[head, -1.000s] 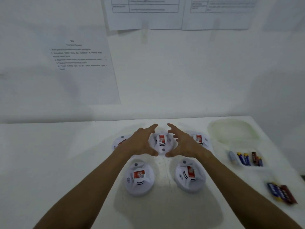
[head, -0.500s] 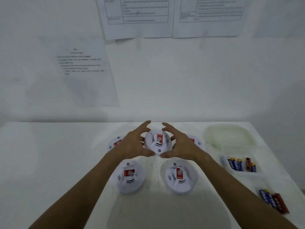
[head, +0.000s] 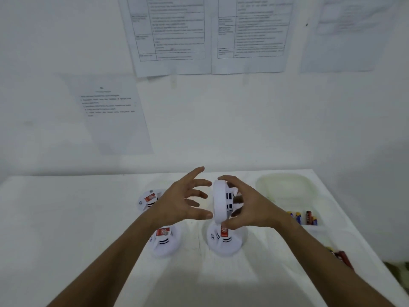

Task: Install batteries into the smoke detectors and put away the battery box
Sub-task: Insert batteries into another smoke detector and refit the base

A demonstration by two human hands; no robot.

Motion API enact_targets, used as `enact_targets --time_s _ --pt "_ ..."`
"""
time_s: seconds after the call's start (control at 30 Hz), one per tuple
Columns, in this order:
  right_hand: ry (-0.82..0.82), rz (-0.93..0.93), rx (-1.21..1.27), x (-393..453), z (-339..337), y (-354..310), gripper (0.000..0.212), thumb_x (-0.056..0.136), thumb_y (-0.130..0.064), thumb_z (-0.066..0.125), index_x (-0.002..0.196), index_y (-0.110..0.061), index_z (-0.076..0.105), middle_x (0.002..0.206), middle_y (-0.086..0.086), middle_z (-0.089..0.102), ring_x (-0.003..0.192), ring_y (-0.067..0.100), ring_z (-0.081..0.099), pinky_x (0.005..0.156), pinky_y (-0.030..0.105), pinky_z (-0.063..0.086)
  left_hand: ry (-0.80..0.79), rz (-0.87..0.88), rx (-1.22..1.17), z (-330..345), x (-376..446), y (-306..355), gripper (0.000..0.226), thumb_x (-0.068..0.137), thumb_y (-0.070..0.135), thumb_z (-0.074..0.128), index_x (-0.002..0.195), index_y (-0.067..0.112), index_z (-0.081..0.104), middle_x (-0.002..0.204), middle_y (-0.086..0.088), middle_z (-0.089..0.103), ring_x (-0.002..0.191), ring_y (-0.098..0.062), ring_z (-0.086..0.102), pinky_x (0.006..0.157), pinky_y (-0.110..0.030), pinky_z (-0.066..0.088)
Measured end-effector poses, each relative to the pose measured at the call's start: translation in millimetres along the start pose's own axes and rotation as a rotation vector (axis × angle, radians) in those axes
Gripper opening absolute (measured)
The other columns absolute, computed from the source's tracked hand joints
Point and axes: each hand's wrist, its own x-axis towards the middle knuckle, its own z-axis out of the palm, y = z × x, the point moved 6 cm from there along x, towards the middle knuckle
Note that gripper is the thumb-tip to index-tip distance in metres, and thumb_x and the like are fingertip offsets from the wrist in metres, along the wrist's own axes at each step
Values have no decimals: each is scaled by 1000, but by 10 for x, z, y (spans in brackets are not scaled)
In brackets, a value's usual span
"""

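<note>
I am holding one white smoke detector up on its edge above the tabletop, with my right hand grasping it: the fingers are curling over its top rim and the thumb is pressing under its bottom rim. My left hand is hovering just beside the detector with its fingers spread and released; only the thumb tip is touching the rim.

Three more white smoke detectors are lying on the tabletop: one at the far left, one near left and one near right, just below the lifted one. Each is showing a red label, too blurred to read.

To my right, a clear battery box is sitting on the tabletop with about four batteries in its near end. A few loose batteries are lying nearer the tabletop's right edge; I cannot count them.

Four printed sheets are hanging on the wall; their writing is illegible.
</note>
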Motion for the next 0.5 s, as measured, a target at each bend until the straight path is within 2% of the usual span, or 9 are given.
enact_targets --time_s 0.17,0.3,0.5 --pt "14 -20 203 -171 -89 -4 93 62 4 86 134 -28 36 118 -11 60 109 9 63 82 31 59 -31 12 49 141 -64 38 110 59 18 93 147 34 30 131 16 55 109 -10 61 89 -32 54" --pt "64 -35 279 -233 -117 37 95 59 16 85 129 -24 35 116 -11 61 105 3 62 76 25 55 -22 -10 -62 262 -94 121 109 60 7 91 145 36 30 130 8 57 99 -17 68 84 -37 58" --pt "76 -59 275 -281 -103 59 98 56 15 88 127 -24 33 122 -1 58 110 6 61 82 24 55 8 -27 -155 262 -123 176 116 57 0 91 147 37 27 131 2 58 97 -25 70 83 -49 58"
